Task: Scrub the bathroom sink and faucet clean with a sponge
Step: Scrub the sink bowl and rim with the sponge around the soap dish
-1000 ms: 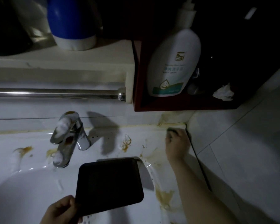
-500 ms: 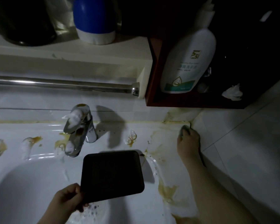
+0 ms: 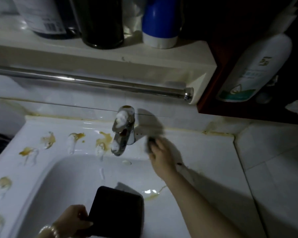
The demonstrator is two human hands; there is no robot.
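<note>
Sponge (image 3: 149, 146) sits in your right hand (image 3: 162, 156), fingers curled round it, pressed on the sink (image 3: 196, 152) deck just right of the faucet (image 3: 122, 131). Foam clings to the faucet's handle and spout. Brown stains (image 3: 105, 139) dot the deck to its left. Your left hand (image 3: 74, 220) grips a black tray (image 3: 117, 212) over the basin. Above, a blue bottle (image 3: 160, 21) stands on the shelf (image 3: 93, 57).

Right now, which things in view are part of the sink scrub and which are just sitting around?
In the job:
sponge, blurred, in the right hand
faucet, foam on it
sink, brown stains on its rim

Lying about:
dark tray, held by the left hand
blue bottle
white bottle
towel bar
</note>
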